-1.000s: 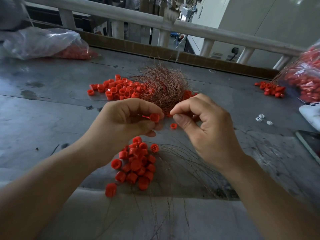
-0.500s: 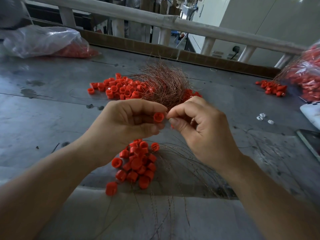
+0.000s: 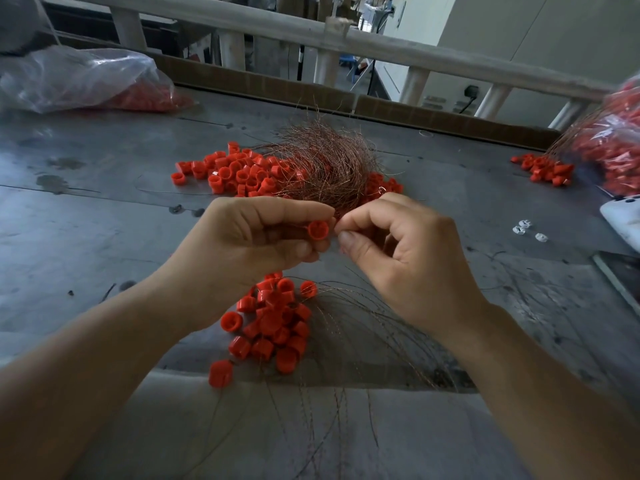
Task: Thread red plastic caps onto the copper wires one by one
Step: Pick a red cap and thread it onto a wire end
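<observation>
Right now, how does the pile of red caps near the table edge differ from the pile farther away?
The near pile is smaller and heaped; the far pile holds more caps, spread loosely. Long fanned wires lie beside the near pile; a bushy wire tangle meets the far pile. Both are red caps on the grey table.

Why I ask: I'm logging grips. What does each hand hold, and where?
The left hand pinches a red cap by its side wall. The right hand pinches at the cap's mouth, likely a wire's end, too thin to tell.
</observation>
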Available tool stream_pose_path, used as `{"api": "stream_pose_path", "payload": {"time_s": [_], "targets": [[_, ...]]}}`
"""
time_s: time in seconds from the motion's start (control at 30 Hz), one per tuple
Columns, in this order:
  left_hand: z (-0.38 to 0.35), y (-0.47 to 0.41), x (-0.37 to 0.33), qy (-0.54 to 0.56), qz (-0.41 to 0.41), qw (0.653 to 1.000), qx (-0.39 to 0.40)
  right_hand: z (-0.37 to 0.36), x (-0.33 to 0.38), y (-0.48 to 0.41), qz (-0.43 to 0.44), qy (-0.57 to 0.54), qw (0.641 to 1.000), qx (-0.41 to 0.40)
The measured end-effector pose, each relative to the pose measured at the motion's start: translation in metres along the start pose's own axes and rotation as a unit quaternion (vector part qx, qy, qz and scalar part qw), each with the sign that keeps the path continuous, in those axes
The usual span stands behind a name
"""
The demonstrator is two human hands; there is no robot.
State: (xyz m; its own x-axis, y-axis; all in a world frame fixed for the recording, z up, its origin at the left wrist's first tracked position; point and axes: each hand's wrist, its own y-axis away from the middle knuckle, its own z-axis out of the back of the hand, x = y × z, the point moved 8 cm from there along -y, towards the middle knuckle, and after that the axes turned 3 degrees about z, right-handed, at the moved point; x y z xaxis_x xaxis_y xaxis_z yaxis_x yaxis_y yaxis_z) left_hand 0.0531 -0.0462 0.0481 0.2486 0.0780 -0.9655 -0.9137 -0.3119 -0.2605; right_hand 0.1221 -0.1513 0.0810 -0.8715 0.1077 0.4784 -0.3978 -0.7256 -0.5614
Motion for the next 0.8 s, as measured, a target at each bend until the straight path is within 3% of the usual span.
{"api": "stream_pose_path", "payload": {"time_s": [0.57, 0.8], "targets": [[0.0002, 0.0005, -0.0010, -0.012, -0.012, 1.000, 0.015, -0.0002, 0.0016, 0.0010, -0.016, -0.006, 1.000, 0.011], [0.0027, 0.0001, 0.0000, 0.036, -0.001, 0.999, 0.012, 0.0000, 0.0022, 0.0010, -0.007, -0.037, 0.999, 0.004]]}}
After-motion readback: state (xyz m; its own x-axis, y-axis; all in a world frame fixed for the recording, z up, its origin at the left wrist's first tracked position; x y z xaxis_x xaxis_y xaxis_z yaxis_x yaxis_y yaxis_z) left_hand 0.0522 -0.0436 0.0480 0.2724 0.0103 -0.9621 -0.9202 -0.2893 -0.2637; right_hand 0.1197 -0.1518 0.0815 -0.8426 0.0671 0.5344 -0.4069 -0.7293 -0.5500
